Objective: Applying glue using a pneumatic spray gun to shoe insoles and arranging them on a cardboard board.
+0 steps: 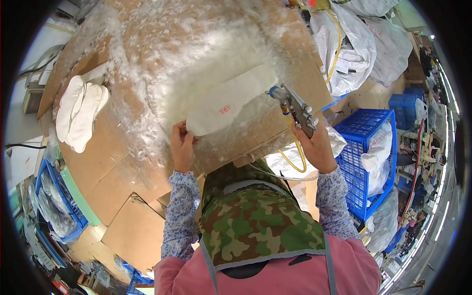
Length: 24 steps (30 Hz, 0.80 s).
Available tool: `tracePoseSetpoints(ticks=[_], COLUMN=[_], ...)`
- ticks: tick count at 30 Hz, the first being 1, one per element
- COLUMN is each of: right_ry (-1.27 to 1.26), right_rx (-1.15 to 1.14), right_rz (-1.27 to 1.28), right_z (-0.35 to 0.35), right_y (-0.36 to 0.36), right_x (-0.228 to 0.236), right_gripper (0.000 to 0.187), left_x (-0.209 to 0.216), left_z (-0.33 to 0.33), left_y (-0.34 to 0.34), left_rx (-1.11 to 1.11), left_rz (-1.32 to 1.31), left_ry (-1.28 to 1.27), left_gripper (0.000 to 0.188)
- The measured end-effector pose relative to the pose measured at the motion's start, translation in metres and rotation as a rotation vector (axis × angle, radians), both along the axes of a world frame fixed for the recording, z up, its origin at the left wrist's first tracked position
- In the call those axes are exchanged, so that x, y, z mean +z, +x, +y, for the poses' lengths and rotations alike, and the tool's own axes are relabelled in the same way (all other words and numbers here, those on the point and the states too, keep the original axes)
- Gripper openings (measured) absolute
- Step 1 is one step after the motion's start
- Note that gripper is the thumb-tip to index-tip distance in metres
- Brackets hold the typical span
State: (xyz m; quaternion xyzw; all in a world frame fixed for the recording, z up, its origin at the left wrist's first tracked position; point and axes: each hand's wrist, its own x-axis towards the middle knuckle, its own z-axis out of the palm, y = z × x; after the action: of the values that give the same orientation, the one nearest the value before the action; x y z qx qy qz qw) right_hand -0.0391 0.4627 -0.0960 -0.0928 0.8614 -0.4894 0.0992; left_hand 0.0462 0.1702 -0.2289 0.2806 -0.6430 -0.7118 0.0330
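My left hand (pixel 183 147) pinches the near end of a pale insole (pixel 231 101) that has red print on it. The insole slants up and to the right over a cardboard work surface (pixel 105 162) coated with white, fibrous residue. In my right hand (pixel 317 147) is a metal spray gun (pixel 298 109), its fingers wrapped round the handle. The gun's blue-ringed nozzle points left toward the insole's far end. A yellow hose (pixel 297 153) hangs beneath the gun. On the left of the cardboard lie several white insoles (pixel 78 113), overlapping in a small pile.
A blue plastic crate (pixel 355 152) holding white plastic bags stands to the right. Large white bags (pixel 344 44) sit at the upper right, with a yellow hose running over them. Another blue crate (pixel 73 221) with clear plastic is at the lower left, beside a cardboard box (pixel 132 233).
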Motion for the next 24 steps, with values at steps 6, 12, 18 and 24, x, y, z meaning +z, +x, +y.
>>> tracePoseSetpoints(ticks=[6,12,18,24], right_ry=[0.055,0.058,-0.060,-0.220], right_rx=[0.046,0.125,0.062,0.245], right_rz=[0.017,-0.057,-0.355,-0.198], right_z=[-0.004,-0.006,0.008,0.036], right_y=[0.004,0.012,0.025,0.000], right_x=[0.008,0.015,0.028,0.045], right_gripper=[0.022,0.028,0.035,0.039], left_x=[0.002,0.012,0.055,0.141], left_z=[0.001,0.002,0.016,0.000], left_y=[0.000,-0.003,-0.016,0.038], left_rx=[0.017,0.025,0.243,0.458], left_rz=[0.002,-0.020,0.101,0.530], left_ry=[0.027,0.013,0.408,0.359], left_gripper=[0.028,0.026,0.027,0.023])
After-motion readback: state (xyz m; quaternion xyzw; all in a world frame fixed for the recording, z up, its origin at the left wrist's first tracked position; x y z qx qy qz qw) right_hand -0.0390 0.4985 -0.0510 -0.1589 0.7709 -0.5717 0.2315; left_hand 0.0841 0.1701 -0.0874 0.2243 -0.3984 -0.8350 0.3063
